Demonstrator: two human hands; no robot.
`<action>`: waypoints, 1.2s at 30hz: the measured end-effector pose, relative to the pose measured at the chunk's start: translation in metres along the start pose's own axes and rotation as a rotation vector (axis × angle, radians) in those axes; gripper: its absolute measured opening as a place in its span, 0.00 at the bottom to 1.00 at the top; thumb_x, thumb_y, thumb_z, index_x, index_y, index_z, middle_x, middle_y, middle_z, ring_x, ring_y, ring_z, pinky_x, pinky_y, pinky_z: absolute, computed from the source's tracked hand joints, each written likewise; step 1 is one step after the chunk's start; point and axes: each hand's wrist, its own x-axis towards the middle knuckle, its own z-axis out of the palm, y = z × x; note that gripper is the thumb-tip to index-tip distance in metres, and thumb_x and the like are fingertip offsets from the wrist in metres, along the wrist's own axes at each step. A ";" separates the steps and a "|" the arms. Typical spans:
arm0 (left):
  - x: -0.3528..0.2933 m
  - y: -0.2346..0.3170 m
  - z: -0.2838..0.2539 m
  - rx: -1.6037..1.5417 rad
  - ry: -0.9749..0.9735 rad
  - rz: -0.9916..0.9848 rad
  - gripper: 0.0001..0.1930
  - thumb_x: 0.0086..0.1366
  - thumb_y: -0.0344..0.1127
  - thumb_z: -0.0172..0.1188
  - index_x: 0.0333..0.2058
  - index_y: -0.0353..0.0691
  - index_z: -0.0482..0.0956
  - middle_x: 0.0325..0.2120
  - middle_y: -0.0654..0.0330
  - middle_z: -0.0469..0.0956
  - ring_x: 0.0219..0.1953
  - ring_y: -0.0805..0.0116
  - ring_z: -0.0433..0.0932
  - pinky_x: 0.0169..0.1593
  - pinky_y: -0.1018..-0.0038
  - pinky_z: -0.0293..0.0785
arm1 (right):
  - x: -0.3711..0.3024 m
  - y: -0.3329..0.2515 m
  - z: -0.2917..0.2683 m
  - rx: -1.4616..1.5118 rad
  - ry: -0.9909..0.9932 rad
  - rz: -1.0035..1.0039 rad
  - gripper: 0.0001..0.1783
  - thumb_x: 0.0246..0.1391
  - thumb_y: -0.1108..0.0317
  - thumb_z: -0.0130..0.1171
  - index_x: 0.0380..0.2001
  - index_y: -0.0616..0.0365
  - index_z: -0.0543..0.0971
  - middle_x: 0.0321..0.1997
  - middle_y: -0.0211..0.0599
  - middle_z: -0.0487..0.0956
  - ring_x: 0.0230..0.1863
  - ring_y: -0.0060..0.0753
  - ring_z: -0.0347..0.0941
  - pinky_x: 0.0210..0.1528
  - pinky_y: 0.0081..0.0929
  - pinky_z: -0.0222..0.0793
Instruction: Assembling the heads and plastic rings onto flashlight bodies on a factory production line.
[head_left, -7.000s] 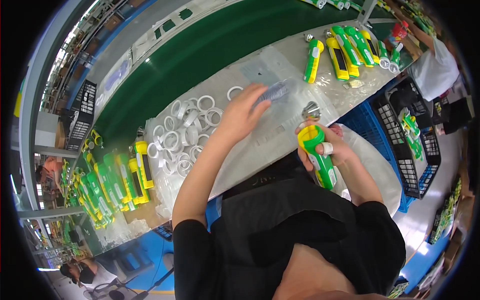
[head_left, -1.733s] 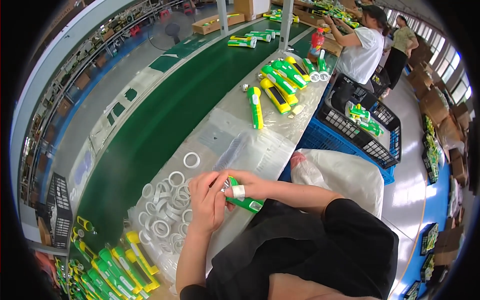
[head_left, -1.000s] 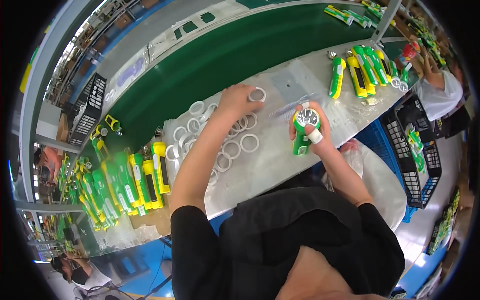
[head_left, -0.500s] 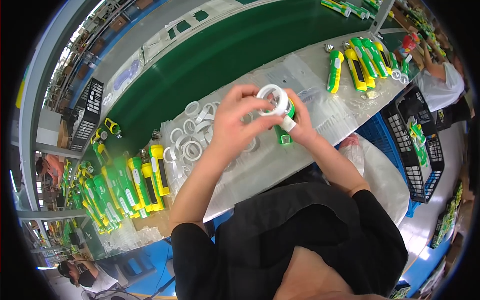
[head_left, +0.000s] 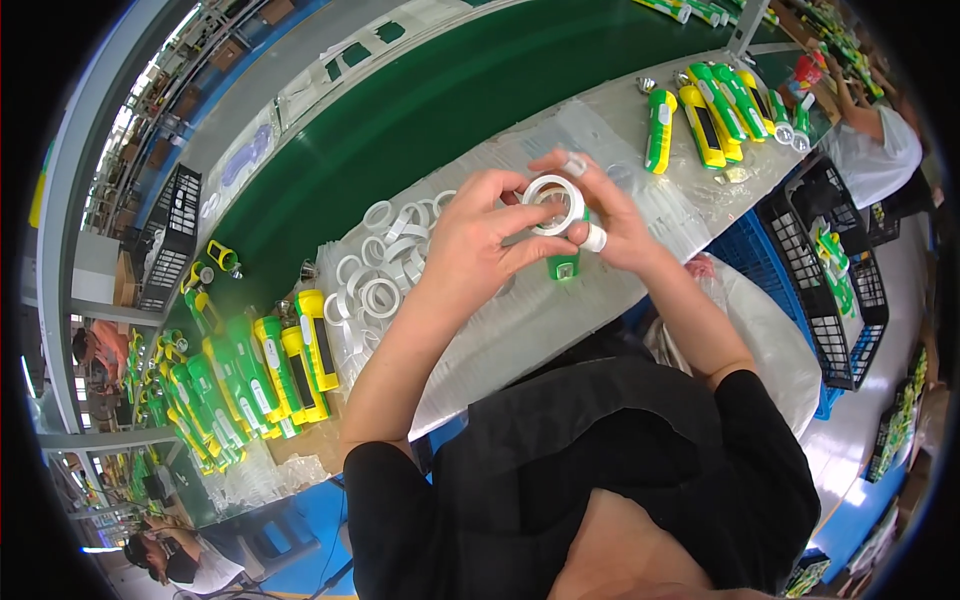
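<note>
two hands meet above grey worktop (head_left: pixel 490 335). left hand (head_left: pixel 535 215) pinching white ring (head_left: pixel 576 207) from left; right hand (head_left: pixel 620 225) half-curled at right, index finger raised, hidden fingers' grip cannot be told. ring overlaps head end of green flashlight (head_left: pixel 564 266), both hands about equally near; flashlight's long axis runs toward person. loose white rings (head_left: pixel 402 246) left; green belt (head_left: pixel 450 120) beyond; co-worker (head_left: pixel 890 145) far right.

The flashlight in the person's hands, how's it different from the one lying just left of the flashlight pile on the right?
The held flashlight is in the right hand; the lying flashlight rests on the table. The held flashlight has a white ring at its head; the lying flashlight shows a silver cup by its end. Both show green.
</note>
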 end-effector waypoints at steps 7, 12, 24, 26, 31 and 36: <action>0.009 0.009 0.025 0.054 -0.011 0.098 0.23 0.47 0.42 0.73 0.42 0.44 0.79 0.38 0.58 0.76 0.41 0.55 0.76 0.41 0.63 0.74 | 0.019 -0.065 -0.050 -0.615 -0.303 -0.059 0.25 0.43 0.64 0.70 0.44 0.59 0.74 0.47 0.41 0.75 0.44 0.41 0.75 0.44 0.33 0.72; 0.009 0.004 0.050 0.015 -0.036 0.030 0.21 0.49 0.38 0.72 0.39 0.43 0.72 0.36 0.57 0.78 0.39 0.53 0.78 0.40 0.61 0.74 | 0.046 -0.095 -0.052 -0.728 -0.695 0.137 0.24 0.40 0.66 0.68 0.42 0.62 0.74 0.38 0.38 0.72 0.36 0.39 0.72 0.36 0.30 0.69; 0.005 0.002 0.053 -0.110 0.053 0.014 0.19 0.48 0.33 0.72 0.38 0.43 0.75 0.33 0.57 0.79 0.36 0.53 0.78 0.38 0.62 0.74 | 0.070 -0.102 -0.041 -0.819 -0.803 0.220 0.19 0.37 0.78 0.62 0.38 0.62 0.73 0.35 0.41 0.72 0.34 0.42 0.72 0.35 0.33 0.68; 0.006 0.002 0.054 -0.111 0.046 0.011 0.19 0.47 0.32 0.72 0.38 0.43 0.75 0.31 0.57 0.78 0.35 0.53 0.77 0.37 0.61 0.73 | 0.072 -0.101 -0.041 -0.831 -0.823 0.274 0.19 0.36 0.78 0.62 0.37 0.63 0.73 0.34 0.42 0.73 0.34 0.42 0.72 0.35 0.33 0.68; 0.007 0.001 0.061 -0.059 0.057 0.033 0.19 0.46 0.32 0.72 0.37 0.44 0.75 0.28 0.57 0.76 0.33 0.55 0.77 0.35 0.62 0.73 | 0.065 -0.099 -0.039 -0.893 -0.666 0.373 0.18 0.34 0.73 0.65 0.32 0.65 0.73 0.25 0.45 0.75 0.27 0.44 0.73 0.29 0.35 0.68; 0.007 0.003 0.068 -0.025 0.092 0.018 0.18 0.47 0.34 0.72 0.37 0.45 0.76 0.26 0.58 0.75 0.30 0.56 0.76 0.33 0.62 0.72 | 0.051 -0.092 -0.033 -1.084 -0.487 0.471 0.19 0.38 0.61 0.65 0.28 0.66 0.73 0.22 0.47 0.75 0.25 0.45 0.74 0.30 0.36 0.69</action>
